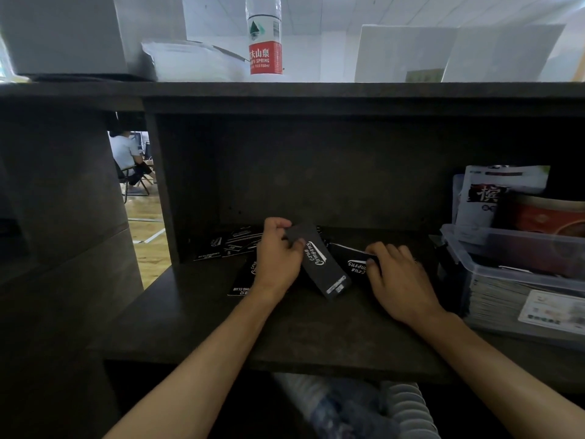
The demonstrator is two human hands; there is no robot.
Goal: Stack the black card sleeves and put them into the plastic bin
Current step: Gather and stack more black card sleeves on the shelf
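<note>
Black card sleeves are scattered on the dark desk surface (285, 337) at frame centre. One sleeve (319, 264) is lifted and tilted, white script logo facing up, pinched at its upper end by the left hand (278, 255), thumb and fingers curled round it. Another sleeve (351, 264) lies flat just right of it; the right hand (399, 280) rests on it with fingertips curled over its far edge, gripping or about to lift it (hard to tell which, but fingers do wrap the edge). More loose sleeves (228, 245) sit left of centre toward the back of the desk, overlapping, and one (243, 280) pokes out under the left wrist.

The plastic bin (506, 258) is at the right edge of the frame, clear, already holding packets and paper stacks; no black sleeve visible inside it.

Step in hand, as I judge it: gathering, early in the task. To do it well, bring the right-hand sleeve under the left-hand one with logos the same way round (the two now read opposite ways), square the edges against the desk, then sweep in the back pile before moving to the bin.

Water bottle (264, 36) stands on the shelf top, upper centre.
</note>
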